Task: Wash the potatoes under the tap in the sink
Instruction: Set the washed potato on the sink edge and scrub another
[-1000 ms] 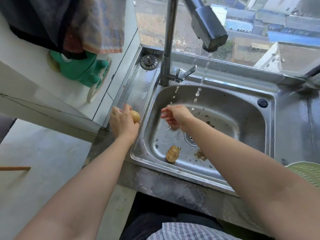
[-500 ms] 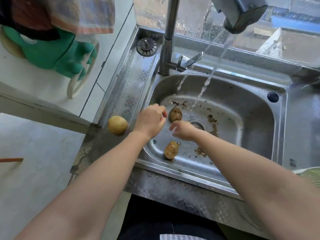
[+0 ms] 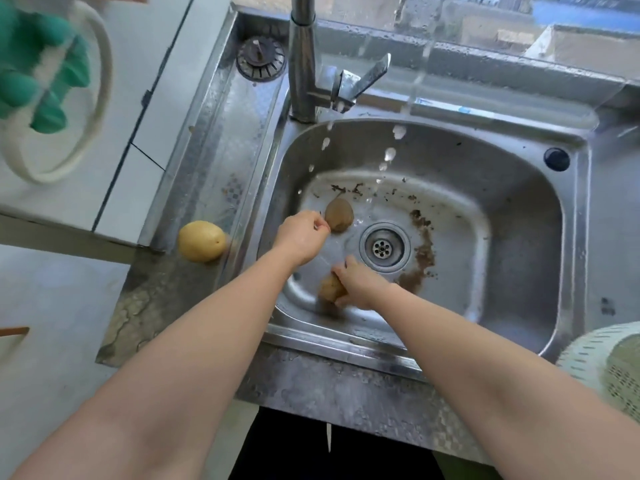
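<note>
Two muddy potatoes in the sink [image 3: 519, 220], centre frame. Near potato [image 3: 329, 289] is clamped in the right grip [image 3: 360, 287]. Far potato [image 3: 339, 214] lies left of the drain [image 3: 384, 247]. Left grip [image 3: 303, 237] is curled just beside it; I can't tell if it's holding. Yellow potato [image 3: 201, 241] sits on the counter [image 3: 156, 306], left. I read this as pickup; next I'd lift into the stream [image 3: 417, 81], upper right.
</note>
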